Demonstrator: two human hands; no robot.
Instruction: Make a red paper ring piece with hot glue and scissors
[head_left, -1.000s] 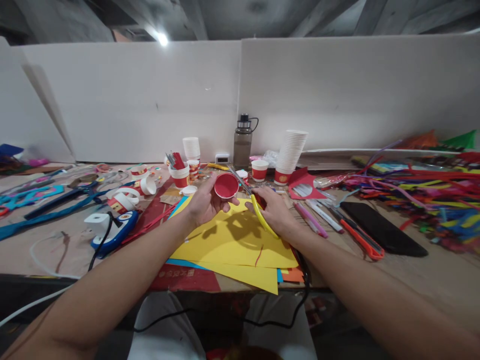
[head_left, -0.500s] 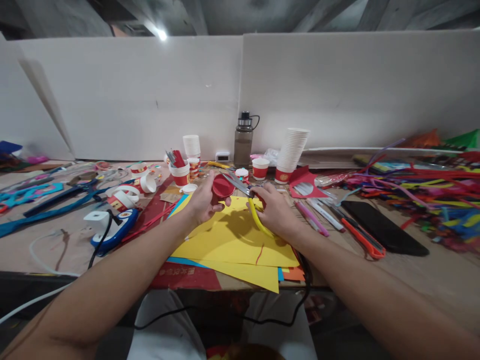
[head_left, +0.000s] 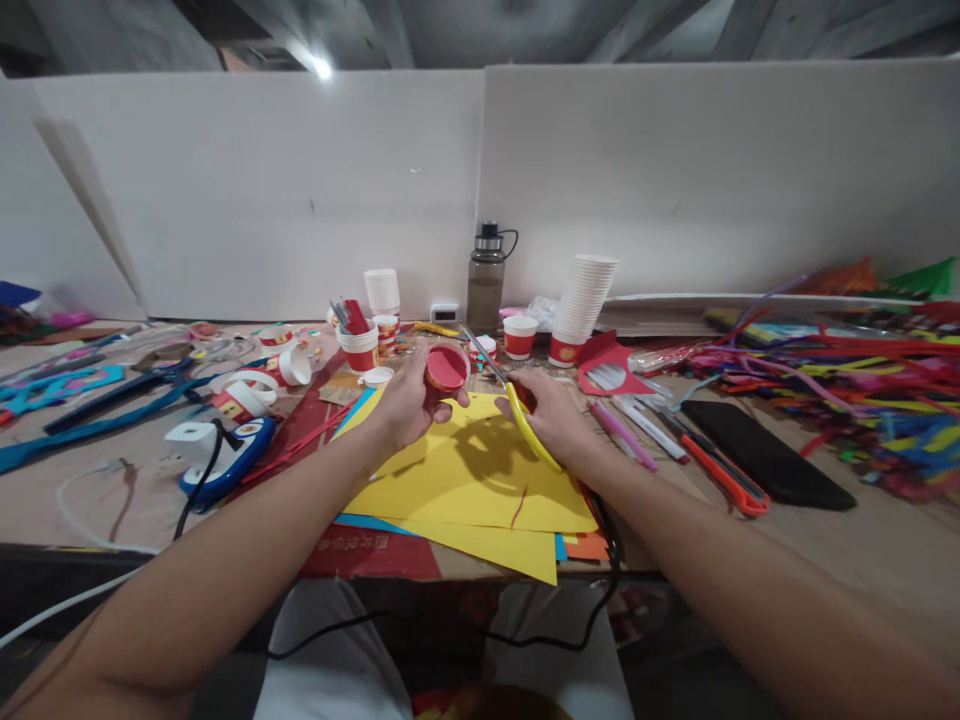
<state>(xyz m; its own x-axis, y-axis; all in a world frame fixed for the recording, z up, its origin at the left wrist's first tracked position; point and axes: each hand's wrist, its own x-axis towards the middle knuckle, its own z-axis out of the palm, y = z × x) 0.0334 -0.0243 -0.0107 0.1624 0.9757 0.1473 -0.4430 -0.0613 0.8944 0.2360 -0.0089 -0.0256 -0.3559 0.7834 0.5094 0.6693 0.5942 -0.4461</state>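
The left hand [head_left: 411, 402] is bent around a small cup [head_left: 448, 367], with the thumb on its side and the other fingers under it; so this hand is closed on the cup and not spread. The cup is tilted, its open side is turned toward the person, and the inside looks red. It is in the air above a sheet of yellow paper [head_left: 450, 490], on which a dark shadow falls.

The right hand [head_left: 546, 410] is gripping the yellow handles of a pair of scissors [head_left: 527, 425]. The blades point away from the person and to the left, just beside the cup. They seem to be together, but the picture is too small to be sure.

The yellow paper lies on the worktop [head_left: 675, 540], with blue and orange sheets partly visible below it. Behind the hands stand a bottle [head_left: 486, 292] and, to its right, a tall stack of paper cups [head_left: 586, 300]. Near the right forearm lie a pink pen [head_left: 622, 437], an orange cutter [head_left: 724, 475] and a black phone [head_left: 766, 455]. A red paper with a round hole [head_left: 611, 350] is beside the stack.
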